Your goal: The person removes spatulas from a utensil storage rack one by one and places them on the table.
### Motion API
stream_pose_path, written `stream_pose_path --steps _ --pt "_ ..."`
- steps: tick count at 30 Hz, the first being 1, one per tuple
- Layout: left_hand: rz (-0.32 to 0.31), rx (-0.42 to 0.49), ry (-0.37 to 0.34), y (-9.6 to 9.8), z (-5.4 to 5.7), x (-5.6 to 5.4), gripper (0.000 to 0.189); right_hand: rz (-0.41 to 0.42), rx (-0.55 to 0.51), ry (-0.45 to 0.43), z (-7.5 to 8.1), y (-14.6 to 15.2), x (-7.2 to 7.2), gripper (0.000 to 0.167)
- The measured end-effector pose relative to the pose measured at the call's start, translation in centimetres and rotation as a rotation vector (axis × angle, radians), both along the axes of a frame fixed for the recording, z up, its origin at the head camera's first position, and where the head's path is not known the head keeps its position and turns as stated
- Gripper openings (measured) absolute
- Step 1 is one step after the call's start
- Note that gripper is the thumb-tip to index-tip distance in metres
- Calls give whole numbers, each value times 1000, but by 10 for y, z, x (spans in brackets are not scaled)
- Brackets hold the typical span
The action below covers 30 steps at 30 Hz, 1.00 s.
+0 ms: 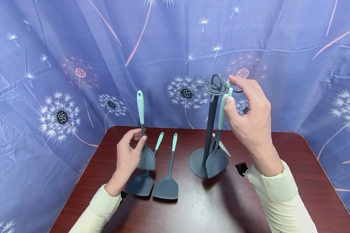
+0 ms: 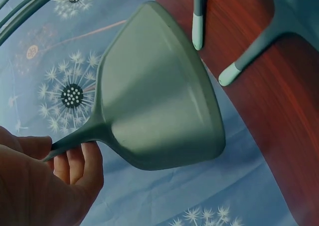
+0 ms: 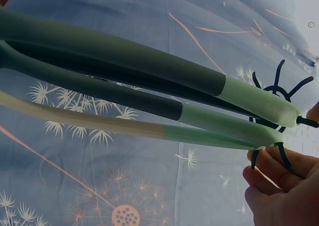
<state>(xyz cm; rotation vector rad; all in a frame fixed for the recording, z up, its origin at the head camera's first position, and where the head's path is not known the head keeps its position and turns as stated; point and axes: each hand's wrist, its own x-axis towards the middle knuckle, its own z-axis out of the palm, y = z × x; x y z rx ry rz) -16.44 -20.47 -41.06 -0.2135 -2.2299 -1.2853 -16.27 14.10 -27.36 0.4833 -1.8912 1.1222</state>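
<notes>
Biggest thing here is the blue dandelion-print backdrop cloth (image 1: 175,48) hung behind and round both sides, then the dark reddish wood table (image 1: 280,181) in front of it. Towards the middle of the table, a bit nearer the far edge and right of centre, stands a dark grey utensil stand (image 1: 210,129) with a round base, a post and a hooked ring on top. A grey spatula-type turner with a mint handle, the hanging turner (image 1: 217,158), dangles from it with its blade down by the base; the right wrist view shows three mint-tipped handles bunched together under the hooks, one of them on a pale cream tool. The right hand (image 1: 248,116) is up at the top of the stand, thumb and fingers pinching the mint end of that hanging handle right by the hooks. Left of the stand, two more grey turners (image 1: 166,186) lie flat on the table, handles pointing to the far edge. The left hand (image 1: 128,158) sits above them, near the left edge, fingers curled round the neck of an upright turner (image 1: 145,155), blade down, mint handle pointing straight up. Both sleeves are pale yellow.
</notes>
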Motion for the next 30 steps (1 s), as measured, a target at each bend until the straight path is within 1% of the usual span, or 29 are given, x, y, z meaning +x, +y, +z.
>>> stream_pose_path --steps 16,21,30 --pt "77 -74 -25 -29 -3 -4 24 7 14 19 0 0 0 47" --pt "85 -96 -49 -38 -6 -6 26 -14 21 16 0 1 0 48" --pt "140 -159 -111 -51 -13 -10 28 -16 23 17 0 1 -1 48"
